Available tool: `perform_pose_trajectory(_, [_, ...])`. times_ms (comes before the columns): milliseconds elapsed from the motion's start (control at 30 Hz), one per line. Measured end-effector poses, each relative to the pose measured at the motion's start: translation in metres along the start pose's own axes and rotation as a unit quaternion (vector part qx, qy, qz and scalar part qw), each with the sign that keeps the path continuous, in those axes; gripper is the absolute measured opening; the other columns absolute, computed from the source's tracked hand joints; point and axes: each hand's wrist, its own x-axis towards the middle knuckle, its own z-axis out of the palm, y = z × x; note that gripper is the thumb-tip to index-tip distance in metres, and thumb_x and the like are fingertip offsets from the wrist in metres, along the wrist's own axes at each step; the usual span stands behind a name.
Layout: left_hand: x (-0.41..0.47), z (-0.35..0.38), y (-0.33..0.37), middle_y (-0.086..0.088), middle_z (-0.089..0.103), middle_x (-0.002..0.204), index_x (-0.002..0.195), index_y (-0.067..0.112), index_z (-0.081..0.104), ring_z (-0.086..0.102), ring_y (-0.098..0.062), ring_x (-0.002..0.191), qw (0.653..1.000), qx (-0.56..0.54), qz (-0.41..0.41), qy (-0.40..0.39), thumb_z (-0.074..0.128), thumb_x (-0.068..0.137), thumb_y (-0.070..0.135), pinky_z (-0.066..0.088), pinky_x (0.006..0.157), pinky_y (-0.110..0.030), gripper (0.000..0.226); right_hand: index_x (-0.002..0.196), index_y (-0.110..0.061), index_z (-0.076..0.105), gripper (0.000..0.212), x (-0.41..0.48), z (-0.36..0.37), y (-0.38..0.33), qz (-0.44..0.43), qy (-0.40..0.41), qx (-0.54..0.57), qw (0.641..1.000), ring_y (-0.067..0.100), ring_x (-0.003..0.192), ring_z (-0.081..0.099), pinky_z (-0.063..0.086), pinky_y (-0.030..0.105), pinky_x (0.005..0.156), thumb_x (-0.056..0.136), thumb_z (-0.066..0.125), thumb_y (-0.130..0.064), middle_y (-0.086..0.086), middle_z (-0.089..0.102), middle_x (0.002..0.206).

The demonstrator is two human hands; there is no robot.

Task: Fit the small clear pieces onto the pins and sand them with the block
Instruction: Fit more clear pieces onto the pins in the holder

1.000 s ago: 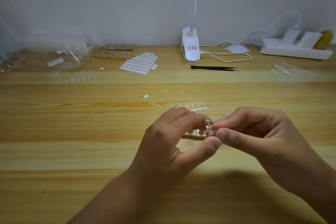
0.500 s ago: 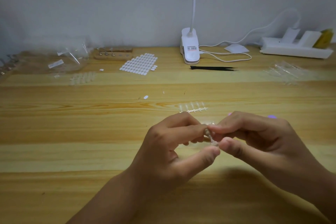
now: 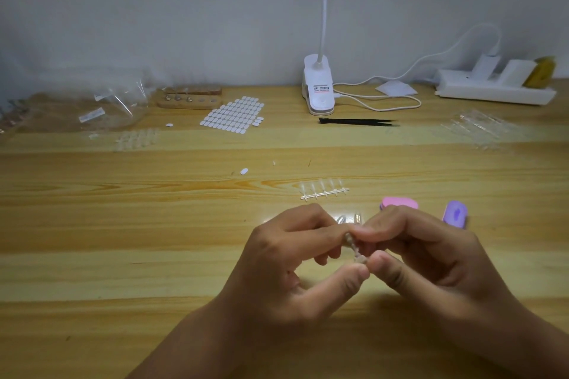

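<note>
A pale wooden desk is backed by a grey wall, with a clip lamp at 12 o'clock. A pin is pinched between the narrowly curled left hand and right hand. Since earlier, the hands are drawn nearer, and a pink block and purple block are uncovered at 1 o'clock.

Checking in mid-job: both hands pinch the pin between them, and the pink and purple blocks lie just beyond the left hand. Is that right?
Not quite. The head view shows the pink block and purple block lying just beyond the right hand, not the left hand. The rest holds: both hands pinch the pin between them.
</note>
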Motion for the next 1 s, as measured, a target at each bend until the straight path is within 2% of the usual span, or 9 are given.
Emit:
perform_pose_trajectory(167, [-0.001,0.0,-0.001,0.0,0.06,0.08,0.097,0.008,0.075,0.059,-0.015,0.073,1.0,-0.002,-0.005,-0.01,0.067,0.086,0.029,0.048,0.06,-0.036,0.026,0.107,-0.02,0.07,0.021,-0.001,-0.001,0.001,0.005,0.0,0.005,1.0,0.018,0.091,0.068,0.054,0.023,0.084,0.093,0.067,-0.036,-0.002,0.067,0.094])
perform_pose_trajectory(333, [-0.003,0.0,0.0,0.002,0.06,0.082,0.101,0.01,0.075,0.059,-0.014,0.075,1.0,-0.018,-0.019,-0.016,0.067,0.086,0.03,0.048,0.059,-0.036,0.026,0.106,-0.02,0.069,0.021,-0.003,0.001,0.003,-0.002,0.007,0.002,1.0,0.026,0.089,0.067,0.056,0.032,0.083,0.093,0.068,-0.037,0.004,0.065,0.092])
perform_pose_trajectory(467, [0.003,-0.004,-0.002,0.001,0.06,0.078,0.091,0.009,0.076,0.059,-0.014,0.072,0.999,-0.026,-0.021,-0.003,0.068,0.084,0.027,0.048,0.062,-0.031,0.021,0.102,-0.013,0.07,0.023,0.002,0.004,-0.002,-0.024,0.017,-0.055,0.998,0.019,0.092,0.071,0.057,0.03,0.083,0.093,0.066,-0.034,-0.006,0.069,0.094])
perform_pose_trajectory(567, [0.008,-0.014,-0.008,-0.004,0.063,0.073,0.083,0.005,0.077,0.058,-0.017,0.07,0.993,-0.086,-0.076,0.032,0.066,0.081,0.031,0.047,0.065,-0.028,0.028,0.104,-0.014,0.072,0.019,0.02,0.008,-0.01,-0.106,0.051,-0.254,0.96,0.011,0.089,0.065,0.051,0.021,0.077,0.092,0.063,-0.027,-0.011,0.067,0.093])
perform_pose_trajectory(633, [0.009,-0.02,-0.013,-0.007,0.064,0.072,0.079,0.006,0.077,0.057,-0.02,0.069,0.983,-0.121,-0.12,0.061,0.067,0.079,0.035,0.045,0.065,-0.025,0.031,0.101,-0.015,0.073,0.016,0.036,0.009,-0.016,-0.151,0.043,-0.335,0.929,0.009,0.093,0.062,0.045,0.015,0.08,0.092,0.066,-0.025,-0.009,0.067,0.094])
perform_pose_trajectory(733, [0.013,-0.026,-0.017,-0.013,0.06,0.067,0.069,0.022,0.077,0.052,-0.024,0.066,0.972,-0.154,-0.165,0.072,0.069,0.081,0.034,0.041,0.062,-0.027,0.019,0.097,-0.012,0.076,0.013,0.058,0.01,-0.023,-0.193,-0.01,-0.391,0.9,0.02,0.091,0.062,0.051,0.033,0.082,0.093,0.07,-0.023,-0.005,0.07,0.091])
perform_pose_trajectory(800, [0.015,-0.032,-0.019,-0.014,0.056,0.064,0.06,0.035,0.073,0.049,-0.013,0.062,0.967,-0.162,-0.182,0.073,0.066,0.083,0.032,0.038,0.06,-0.02,0.024,0.1,-0.013,0.076,0.017,0.071,0.01,-0.027,-0.209,-0.042,-0.421,0.882,0.023,0.091,0.062,0.052,0.041,0.083,0.093,0.068,-0.025,-0.004,0.071,0.09])
perform_pose_trajectory(933, [0.017,-0.038,-0.02,0.009,0.057,0.062,0.06,0.03,0.072,0.049,-0.001,0.061,0.957,-0.186,-0.213,0.067,0.061,0.083,0.031,0.037,0.061,-0.009,0.025,0.098,-0.016,0.075,0.023,0.09,0.013,-0.034,-0.203,-0.105,-0.457,0.86,0.019,0.089,0.059,0.053,0.04,0.08,0.09,0.065,-0.035,-0.007,0.069,0.089])
perform_pose_trajectory(1000, [0.017,-0.038,-0.02,0.012,0.058,0.062,0.06,0.032,0.072,0.051,0.001,0.062,0.959,-0.177,-0.214,0.06,0.059,0.084,0.033,0.037,0.061,-0.008,0.027,0.094,-0.015,0.073,0.024,0.094,0.016,-0.034,-0.196,-0.115,-0.46,0.859,0.019,0.086,0.058,0.052,0.037,0.075,0.087,0.064,-0.036,-0.007,0.067,0.086])
